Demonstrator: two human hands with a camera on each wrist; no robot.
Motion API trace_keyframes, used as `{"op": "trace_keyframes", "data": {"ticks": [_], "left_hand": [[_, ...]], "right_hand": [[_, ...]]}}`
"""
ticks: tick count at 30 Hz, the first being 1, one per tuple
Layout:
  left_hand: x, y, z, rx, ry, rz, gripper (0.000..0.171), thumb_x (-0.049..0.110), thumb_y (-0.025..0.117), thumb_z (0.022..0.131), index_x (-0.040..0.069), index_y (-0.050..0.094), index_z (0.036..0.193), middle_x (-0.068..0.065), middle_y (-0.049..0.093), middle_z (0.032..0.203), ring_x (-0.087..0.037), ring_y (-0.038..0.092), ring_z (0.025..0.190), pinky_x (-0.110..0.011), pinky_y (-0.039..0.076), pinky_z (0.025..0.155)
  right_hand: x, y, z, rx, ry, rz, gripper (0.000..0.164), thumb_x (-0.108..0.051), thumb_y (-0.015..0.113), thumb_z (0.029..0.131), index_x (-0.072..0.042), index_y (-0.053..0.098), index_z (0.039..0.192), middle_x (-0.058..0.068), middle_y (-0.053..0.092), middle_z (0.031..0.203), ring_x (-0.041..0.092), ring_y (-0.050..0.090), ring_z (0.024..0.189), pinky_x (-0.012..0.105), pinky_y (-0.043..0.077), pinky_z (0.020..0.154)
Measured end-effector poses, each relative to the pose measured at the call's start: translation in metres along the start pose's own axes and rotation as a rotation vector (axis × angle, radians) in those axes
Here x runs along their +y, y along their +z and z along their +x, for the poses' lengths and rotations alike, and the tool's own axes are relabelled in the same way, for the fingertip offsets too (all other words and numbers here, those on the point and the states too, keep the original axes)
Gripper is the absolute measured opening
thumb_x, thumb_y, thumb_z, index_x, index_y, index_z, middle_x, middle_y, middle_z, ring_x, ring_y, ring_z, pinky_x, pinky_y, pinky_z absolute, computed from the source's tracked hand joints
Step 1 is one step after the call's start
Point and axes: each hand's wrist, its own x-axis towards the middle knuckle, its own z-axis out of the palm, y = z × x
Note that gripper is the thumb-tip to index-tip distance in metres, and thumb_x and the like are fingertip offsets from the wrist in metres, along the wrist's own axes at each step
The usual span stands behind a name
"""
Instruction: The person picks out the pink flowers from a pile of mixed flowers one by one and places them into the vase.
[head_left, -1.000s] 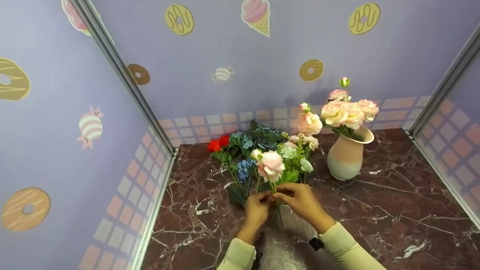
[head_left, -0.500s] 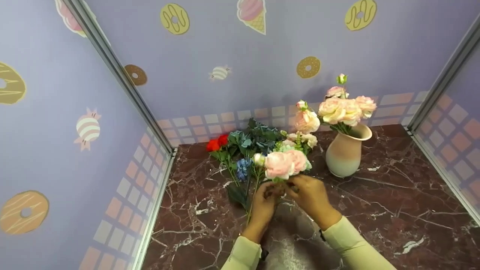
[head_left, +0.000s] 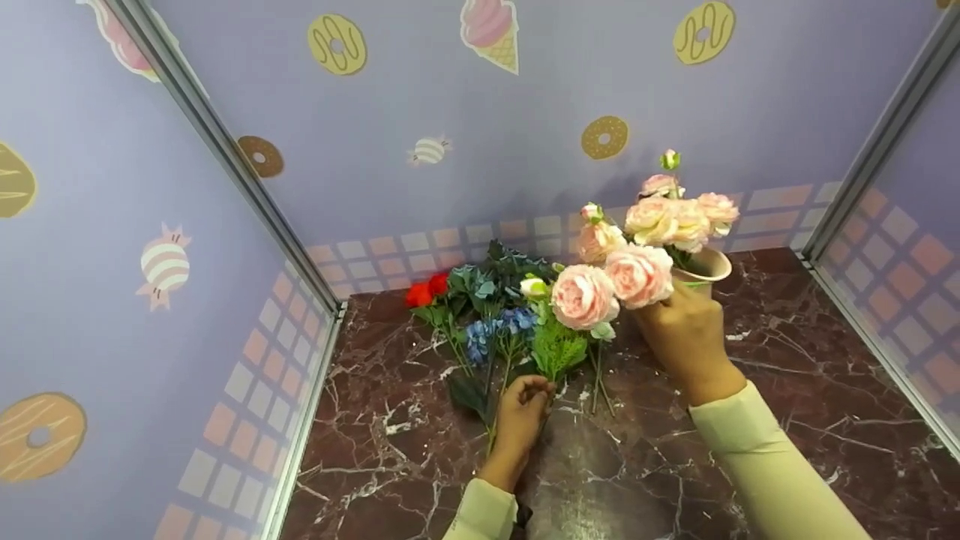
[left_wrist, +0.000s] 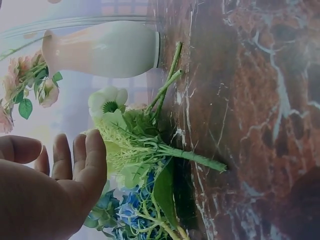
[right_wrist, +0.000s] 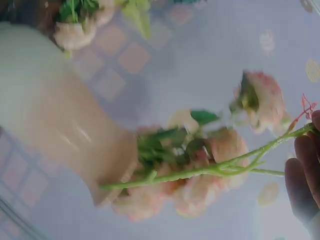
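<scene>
My right hand (head_left: 684,337) pinches the green stem (right_wrist: 192,172) of a pink artificial peony. Its two full blooms (head_left: 585,296) and a pale bud lean left of the hand. The stem's lower end overlaps the rim of the peach-and-white vase (right_wrist: 70,125) in the right wrist view. Several pale pink flowers (head_left: 667,221) stand in that vase. My left hand (head_left: 519,420) holds nothing, its fingers loosely bent beside a green leafy sprig (left_wrist: 135,145). In the head view, the right hand hides much of the vase.
Artificial flowers lie on the marbled table (head_left: 390,480) at the back: red blooms (head_left: 427,290), blue hydrangeas (head_left: 484,337), teal ones (head_left: 472,283) and a broad dark leaf (head_left: 469,391). Patterned walls (head_left: 405,90) enclose the back and sides.
Both hands were together on the peony stem. The right hand has carried the peony right and up to the vase, while the left has let go and stays near the front.
</scene>
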Motion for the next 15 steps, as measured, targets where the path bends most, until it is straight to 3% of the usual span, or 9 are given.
{"op": "trace_keyframes", "data": {"ticks": [4,7,15], "left_hand": [[-0.003,-0.002,0.0,0.009,-0.035,-0.022,0.019,0.001,0.062,0.108,-0.004,0.071,0.124,-0.02,0.08,0.124,-0.016,0.076,0.107,-0.041,0.066,0.091],[-0.003,-0.002,0.001,0.008,-0.048,-0.046,0.02,0.001,0.061,0.108,-0.004,0.07,0.125,-0.018,0.08,0.123,-0.011,0.074,0.103,-0.041,0.066,0.092],[-0.005,-0.004,0.004,0.034,-0.069,-0.061,0.017,-0.002,0.062,0.107,-0.004,0.07,0.122,-0.022,0.081,0.123,-0.015,0.077,0.104,-0.04,0.066,0.09]], "right_hand": [[-0.005,-0.003,0.009,0.044,-0.029,0.024,0.009,0.005,0.081,0.09,0.0,0.076,0.086,0.017,0.071,0.08,0.037,0.067,0.07,0.052,0.055,0.053],[-0.006,0.0,0.012,0.089,0.001,0.049,0.011,0.01,0.076,0.086,0.002,0.071,0.081,0.018,0.067,0.075,0.038,0.064,0.065,0.052,0.053,0.051],[0.022,0.02,0.006,0.118,0.247,0.091,0.013,0.002,0.082,0.087,0.005,0.07,0.083,0.026,0.065,0.07,0.053,0.062,0.062,0.068,0.05,0.056]]}}
